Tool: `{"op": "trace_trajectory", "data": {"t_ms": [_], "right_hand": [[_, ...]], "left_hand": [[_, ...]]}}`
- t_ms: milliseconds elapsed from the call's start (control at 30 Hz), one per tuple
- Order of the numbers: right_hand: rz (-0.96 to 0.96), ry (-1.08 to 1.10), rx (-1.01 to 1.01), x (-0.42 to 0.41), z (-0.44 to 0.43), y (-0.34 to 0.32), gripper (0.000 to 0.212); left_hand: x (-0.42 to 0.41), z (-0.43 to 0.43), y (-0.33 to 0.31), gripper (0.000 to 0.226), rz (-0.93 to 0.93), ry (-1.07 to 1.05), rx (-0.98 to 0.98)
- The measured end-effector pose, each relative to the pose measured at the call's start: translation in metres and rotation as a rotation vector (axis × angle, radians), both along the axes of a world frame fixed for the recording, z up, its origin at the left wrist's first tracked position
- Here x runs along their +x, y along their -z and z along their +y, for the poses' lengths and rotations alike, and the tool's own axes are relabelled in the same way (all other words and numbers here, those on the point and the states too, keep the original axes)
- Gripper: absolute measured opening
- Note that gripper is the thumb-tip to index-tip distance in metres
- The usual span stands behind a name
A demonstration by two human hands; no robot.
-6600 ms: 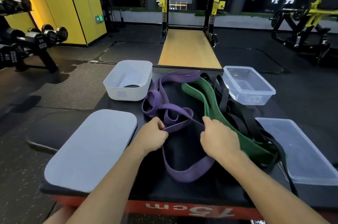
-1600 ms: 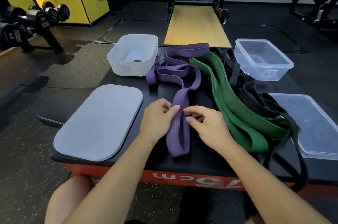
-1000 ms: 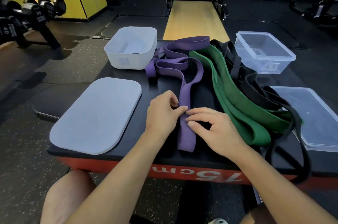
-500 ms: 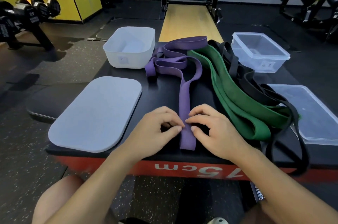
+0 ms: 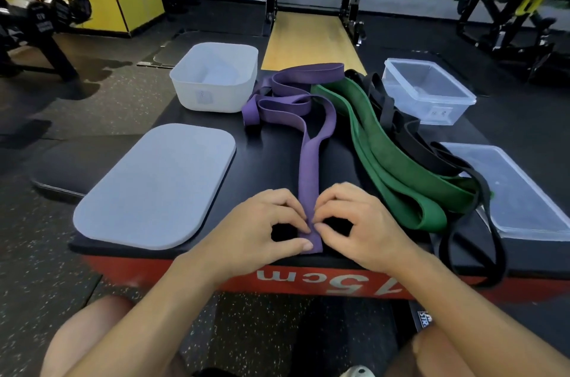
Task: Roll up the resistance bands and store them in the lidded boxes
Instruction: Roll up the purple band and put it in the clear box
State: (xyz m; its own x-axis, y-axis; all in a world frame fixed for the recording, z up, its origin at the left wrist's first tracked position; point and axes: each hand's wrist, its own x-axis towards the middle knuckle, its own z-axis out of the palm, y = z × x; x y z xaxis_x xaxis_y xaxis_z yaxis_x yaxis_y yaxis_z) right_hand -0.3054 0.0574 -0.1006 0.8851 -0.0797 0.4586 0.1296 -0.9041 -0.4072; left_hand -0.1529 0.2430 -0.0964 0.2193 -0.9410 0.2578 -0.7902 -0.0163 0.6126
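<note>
A purple resistance band (image 5: 310, 161) lies flattened on the black platform (image 5: 268, 157), its near end at the front edge and its far part looped by the white box. My left hand (image 5: 266, 230) and my right hand (image 5: 354, 222) pinch that near end from either side with curled fingers and thumbs. A green band (image 5: 388, 161) and black bands (image 5: 413, 142) lie to the right. The white box (image 5: 216, 77) stands open at the back left, its grey lid (image 5: 157, 185) flat in front of it. A clear box (image 5: 427, 93) stands at the back right.
A clear lid (image 5: 524, 191) lies at the platform's right edge, partly under a black band loop that hangs over the red front face. Dumbbells on a rack (image 5: 34, 22) stand far left. A squat rack with a wooden platform (image 5: 308, 37) is behind.
The purple band was straightened from a tangle into a flat strip. Both hands slid down it to its near end and now pinch it there.
</note>
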Motion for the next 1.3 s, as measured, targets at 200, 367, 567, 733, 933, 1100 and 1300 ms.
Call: {"op": "trace_trajectory", "data": {"t_ms": [200,367,567,733,933,1100,1300], "right_hand": [[0.079,-0.094,-0.039,-0.017,0.003,-0.004,0.030],[0.090,-0.081,-0.176,-0.020,0.005,0.001,0.026],[0.075,-0.075,-0.093,-0.017,0.004,-0.001,0.026],[0.075,-0.076,-0.008,-0.011,0.004,-0.004,0.020],[0.086,-0.072,0.028,-0.008,0.002,-0.003,0.015],[0.174,-0.076,0.069,-0.006,0.001,-0.003,0.020],[0.321,-0.077,0.217,-0.001,-0.001,-0.006,0.008]], "left_hand": [[-0.001,-0.001,-0.004,0.021,0.012,-0.009,0.008],[-0.005,0.007,-0.001,0.019,-0.002,-0.009,-0.027],[-0.005,0.006,0.001,0.010,0.016,-0.023,-0.052],[-0.002,0.001,0.003,0.010,-0.040,-0.006,-0.021],[0.001,0.000,0.002,0.013,-0.002,0.016,0.008],[0.000,0.001,0.000,0.014,0.105,0.008,0.038],[-0.003,-0.003,-0.001,0.009,0.132,-0.039,0.013]]}}
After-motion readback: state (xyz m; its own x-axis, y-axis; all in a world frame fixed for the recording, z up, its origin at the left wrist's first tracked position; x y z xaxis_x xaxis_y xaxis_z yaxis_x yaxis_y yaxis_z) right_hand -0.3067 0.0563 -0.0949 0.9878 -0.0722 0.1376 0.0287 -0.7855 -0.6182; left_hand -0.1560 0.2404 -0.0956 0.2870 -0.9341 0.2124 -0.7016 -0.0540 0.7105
